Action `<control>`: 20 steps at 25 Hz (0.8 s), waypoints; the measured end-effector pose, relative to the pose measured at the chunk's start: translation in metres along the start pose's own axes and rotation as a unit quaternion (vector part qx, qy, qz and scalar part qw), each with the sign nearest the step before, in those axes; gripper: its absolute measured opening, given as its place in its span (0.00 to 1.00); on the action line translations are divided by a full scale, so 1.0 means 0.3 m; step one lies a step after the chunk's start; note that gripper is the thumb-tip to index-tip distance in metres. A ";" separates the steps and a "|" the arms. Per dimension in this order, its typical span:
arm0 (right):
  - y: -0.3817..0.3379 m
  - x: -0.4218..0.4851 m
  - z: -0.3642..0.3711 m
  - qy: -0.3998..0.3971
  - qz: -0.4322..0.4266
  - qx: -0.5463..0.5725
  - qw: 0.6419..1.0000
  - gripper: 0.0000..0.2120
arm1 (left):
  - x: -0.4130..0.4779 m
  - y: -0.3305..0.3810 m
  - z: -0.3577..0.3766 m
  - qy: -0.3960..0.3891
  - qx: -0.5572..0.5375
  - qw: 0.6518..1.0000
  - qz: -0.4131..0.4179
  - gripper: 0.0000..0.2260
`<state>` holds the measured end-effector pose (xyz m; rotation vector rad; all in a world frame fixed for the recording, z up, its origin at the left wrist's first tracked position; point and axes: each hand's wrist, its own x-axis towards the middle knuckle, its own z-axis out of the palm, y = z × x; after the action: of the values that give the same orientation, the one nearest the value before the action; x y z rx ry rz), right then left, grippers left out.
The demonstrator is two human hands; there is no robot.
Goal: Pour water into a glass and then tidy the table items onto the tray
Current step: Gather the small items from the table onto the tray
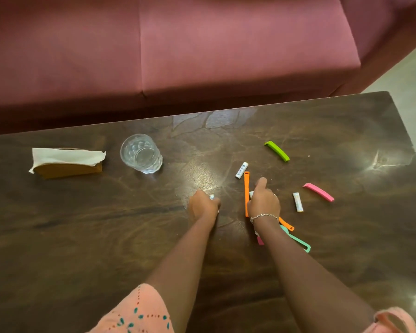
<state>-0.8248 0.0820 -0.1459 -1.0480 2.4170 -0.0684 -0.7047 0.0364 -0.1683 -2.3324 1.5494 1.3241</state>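
A clear glass stands on the dark wooden table, left of centre. My left hand is closed around a small white tube, only its tip showing. My right hand rests on the table over another small white tube, touching a long orange clip. Two more white tubes lie loose, one above the orange clip and one right of my hand. Green and pink clips lie further right. Under my right wrist sit teal and orange clips.
A brown napkin holder with white tissue stands at the left. A maroon sofa runs along the far side of the table. The table's right edge borders pale floor. No tray or water vessel is in view.
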 end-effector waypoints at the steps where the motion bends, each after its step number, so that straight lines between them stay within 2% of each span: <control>1: -0.003 -0.005 -0.010 -0.001 0.010 0.017 1.000 0.15 | -0.012 -0.022 -0.021 -0.002 -0.016 1.000 -0.001 0.13; 4: -0.023 -0.049 -0.067 0.011 0.019 0.065 0.998 0.14 | -0.054 -0.094 -0.111 -0.002 -0.085 0.996 -0.002 0.15; 10: -0.167 -0.258 -0.063 0.014 -0.061 0.052 0.997 0.10 | -0.117 -0.249 -0.333 0.003 -0.219 0.975 -0.044 0.17; 15: -0.470 -0.445 0.021 -0.013 -0.123 0.077 0.989 0.09 | -0.096 -0.490 -0.588 0.013 -0.279 0.958 -0.059 0.16; 20: -0.850 -0.643 0.165 -0.064 -0.198 0.085 0.974 0.09 | -0.027 -0.814 -0.904 0.056 -0.352 0.929 -0.097 0.18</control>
<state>-0.5193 0.0446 -0.0467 -1.3900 2.0178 -0.3280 -0.3489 0.0393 -0.0873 -2.8921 0.8991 1.9608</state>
